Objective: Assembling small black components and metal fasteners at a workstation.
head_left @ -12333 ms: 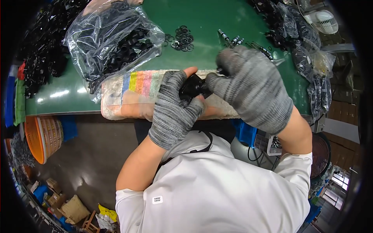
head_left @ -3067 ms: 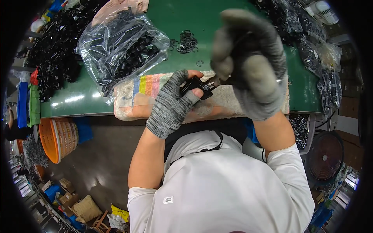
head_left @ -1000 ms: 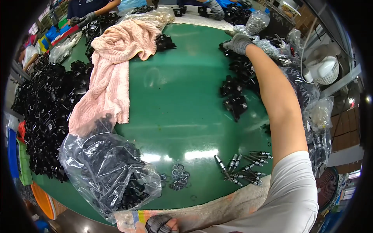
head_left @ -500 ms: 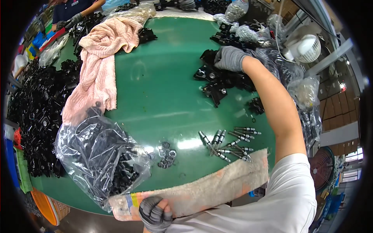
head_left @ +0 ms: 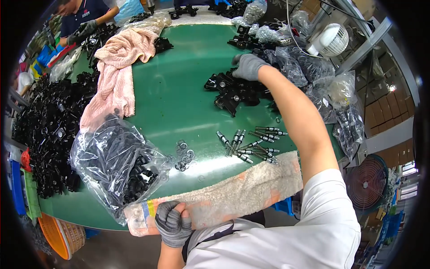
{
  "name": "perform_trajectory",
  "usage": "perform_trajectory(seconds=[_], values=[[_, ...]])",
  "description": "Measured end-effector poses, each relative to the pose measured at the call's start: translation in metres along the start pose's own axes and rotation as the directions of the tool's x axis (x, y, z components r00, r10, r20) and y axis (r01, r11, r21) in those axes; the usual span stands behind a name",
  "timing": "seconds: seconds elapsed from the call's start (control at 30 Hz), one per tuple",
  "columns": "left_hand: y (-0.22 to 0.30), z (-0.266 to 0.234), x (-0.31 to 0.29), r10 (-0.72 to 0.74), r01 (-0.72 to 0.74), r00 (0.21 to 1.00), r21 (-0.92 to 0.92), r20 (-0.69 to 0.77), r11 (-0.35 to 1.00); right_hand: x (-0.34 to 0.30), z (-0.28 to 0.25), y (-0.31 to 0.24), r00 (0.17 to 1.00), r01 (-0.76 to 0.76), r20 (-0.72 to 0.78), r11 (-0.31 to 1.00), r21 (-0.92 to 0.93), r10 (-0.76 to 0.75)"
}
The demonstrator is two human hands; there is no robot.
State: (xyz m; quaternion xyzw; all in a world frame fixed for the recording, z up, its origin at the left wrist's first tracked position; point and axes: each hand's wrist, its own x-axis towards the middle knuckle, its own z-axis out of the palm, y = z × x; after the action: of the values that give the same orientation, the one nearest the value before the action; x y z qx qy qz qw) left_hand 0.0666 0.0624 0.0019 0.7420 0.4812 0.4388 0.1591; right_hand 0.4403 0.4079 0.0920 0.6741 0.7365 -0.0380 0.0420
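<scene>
My right hand (head_left: 251, 68), in a grey glove, reaches over a pile of black metal-looking brackets (head_left: 233, 97) on the green table. Its forefinger and thumb stand apart, and the fingertips are beside the brackets at the pile's far edge. My left hand (head_left: 173, 223), also gloved, is curled closed by the table's front edge, against a worn towel strip (head_left: 242, 190). Whatever lies inside its fingers is hidden. Between the hands lie several silver-and-dark threaded pins (head_left: 255, 145) and a small heap of metal rings (head_left: 183, 157).
At left, a clear bag (head_left: 116, 157) holds black parts, beside a pink towel (head_left: 117, 85) and a large heap of black parts (head_left: 53, 125). Clear plastic bags (head_left: 320, 71) and a small white fan (head_left: 329, 39) line the right. A co-worker's gloved hands (head_left: 83, 32) work at far left.
The view has shifted, so the table's things appear further left and higher. My right hand has lowered slightly toward the bracket pile. My left hand remains curled by the towel strip.
</scene>
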Motion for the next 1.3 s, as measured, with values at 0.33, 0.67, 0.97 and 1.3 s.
perform_trajectory(seconds=[0.33, 0.67, 0.97, 1.3], values=[[0.020, -0.003, -0.016, 0.071, -0.069, 0.997, 0.078, -0.029, 0.995, -0.080, -0.018, -0.024, 0.872, -0.168, -0.484, 0.973, -0.158, 0.072], [0.086, 0.048, -0.011, -0.257, 0.301, 0.951, -0.318, 0.173, 0.899, -0.321, 0.010, -0.129, 0.807, 0.580, -0.294, 0.781, 0.233, -0.512], [0.080, 0.049, -0.033, -0.348, 0.373, 0.903, -0.061, 0.250, 0.926, -0.343, 0.043, -0.098, 0.939, 0.341, -0.143, 0.780, 0.524, -0.314], [0.095, 0.054, -0.008, -0.342, 0.290, 0.910, 0.230, 0.234, 0.929, -0.279, 0.078, 0.072, 0.997, -0.072, -0.004, 0.980, 0.185, 0.074]])
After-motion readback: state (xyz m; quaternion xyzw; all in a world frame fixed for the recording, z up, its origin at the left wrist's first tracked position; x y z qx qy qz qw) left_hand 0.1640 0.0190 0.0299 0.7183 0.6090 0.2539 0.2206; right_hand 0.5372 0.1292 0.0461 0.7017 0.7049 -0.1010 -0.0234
